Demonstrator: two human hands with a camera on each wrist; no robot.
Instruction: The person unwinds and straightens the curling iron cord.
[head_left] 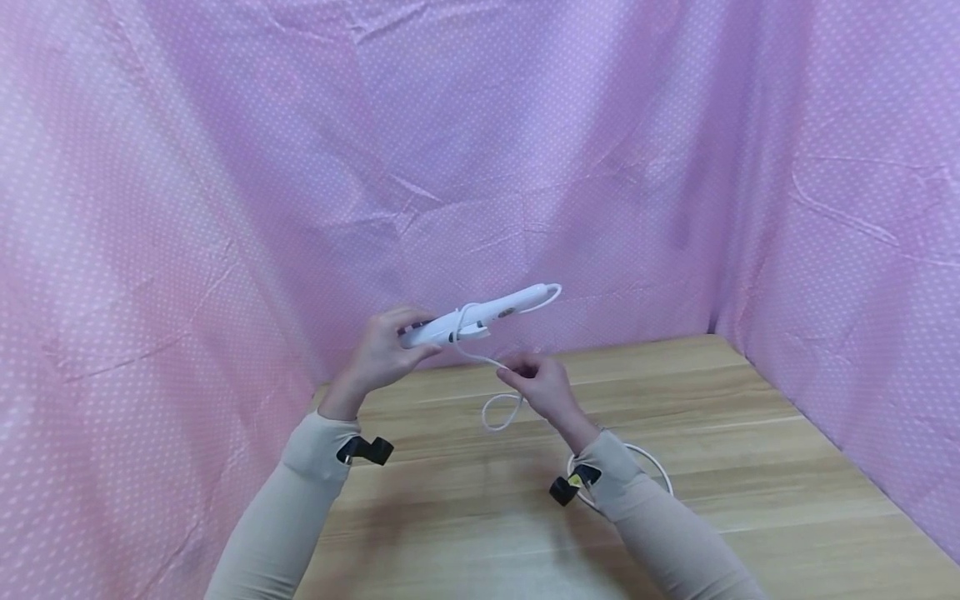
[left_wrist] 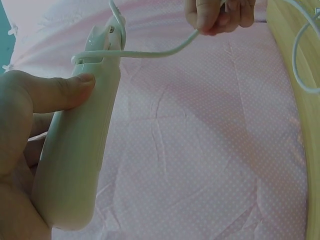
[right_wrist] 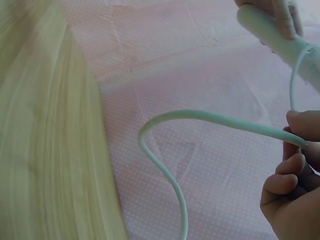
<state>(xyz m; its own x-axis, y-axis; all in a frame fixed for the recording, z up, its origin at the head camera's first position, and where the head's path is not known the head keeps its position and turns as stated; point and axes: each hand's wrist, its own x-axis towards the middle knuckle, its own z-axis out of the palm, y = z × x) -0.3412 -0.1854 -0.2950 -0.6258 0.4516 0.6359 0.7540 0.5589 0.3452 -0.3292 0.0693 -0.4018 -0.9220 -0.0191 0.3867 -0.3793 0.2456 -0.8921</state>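
Observation:
A white hair straightener is held up above the table, tilted with its cord end higher and to the right. My left hand grips its other end, the thumb pressed along the smooth white body in the left wrist view. The white cord leaves the handle's tip, loops back and passes round the middle of the straightener. With thumb and fingertips, my right hand pinches this cord a short way right of and below the straightener. Past the pinch, the cord hangs in a small loop.
Underneath is a wooden table. More of the cord lies curved near the right wrist. Pink dotted cloth encloses the table at the back and sides. Each sleeve carries a small black wrist camera.

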